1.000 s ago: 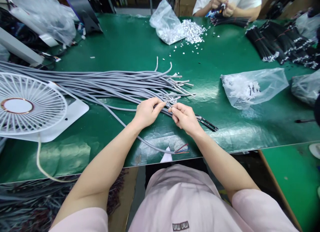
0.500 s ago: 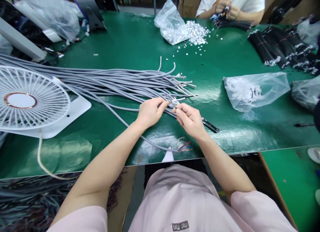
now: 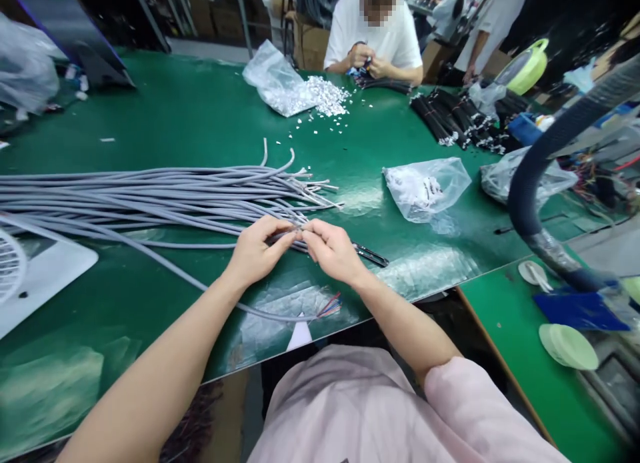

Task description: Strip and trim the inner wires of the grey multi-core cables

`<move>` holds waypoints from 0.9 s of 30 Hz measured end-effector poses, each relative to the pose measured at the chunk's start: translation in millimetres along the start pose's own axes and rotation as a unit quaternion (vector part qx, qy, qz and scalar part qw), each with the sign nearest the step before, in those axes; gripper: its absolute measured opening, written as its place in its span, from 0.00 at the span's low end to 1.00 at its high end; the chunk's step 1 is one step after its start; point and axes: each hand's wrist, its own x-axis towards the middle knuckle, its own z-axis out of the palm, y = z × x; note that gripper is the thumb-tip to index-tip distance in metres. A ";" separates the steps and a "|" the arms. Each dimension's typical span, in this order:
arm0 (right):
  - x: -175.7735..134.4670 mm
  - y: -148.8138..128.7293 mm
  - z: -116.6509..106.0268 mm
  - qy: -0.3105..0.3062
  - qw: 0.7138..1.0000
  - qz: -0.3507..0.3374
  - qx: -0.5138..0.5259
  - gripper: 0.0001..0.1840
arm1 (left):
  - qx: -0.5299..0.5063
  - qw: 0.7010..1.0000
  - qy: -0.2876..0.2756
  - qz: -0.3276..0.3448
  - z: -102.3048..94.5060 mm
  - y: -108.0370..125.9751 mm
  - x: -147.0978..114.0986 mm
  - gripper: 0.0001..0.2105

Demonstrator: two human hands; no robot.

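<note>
My left hand (image 3: 261, 251) is closed in a pinch on a grey cable near its stripped end. Close beside it, my right hand (image 3: 330, 248) pinches the end of the same cable, the fingertips of both hands almost meeting. The fingers hide most of that end. Behind my hands lies a thick bundle of grey cables (image 3: 165, 193) with pale, stripped ends on the right. One separate grey cable (image 3: 200, 284) runs under my left forearm and ends in fanned coloured wires (image 3: 329, 307). A slim black tool (image 3: 371, 254) lies just right of my right hand.
Small white pieces (image 3: 327, 96) spill from a clear bag (image 3: 280, 83) at the back. Another bag (image 3: 425, 190) holds white parts. Black cable bundles (image 3: 450, 116) lie near a co-worker (image 3: 373, 43). A white fan (image 3: 55, 270) stands left; a dark flexible hose (image 3: 525, 183) arches at right.
The view has swung to the right, so the table's things sit further left and the hose has come into view. Both hands stay at the cable end, the fingertips now closer together.
</note>
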 end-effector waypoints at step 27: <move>-17.6 0.8 7.5 -0.011 0.992 0.080 0.093 0.11 | -0.257 0.948 0.134 -0.130 11.7 5.6 2.7 0.06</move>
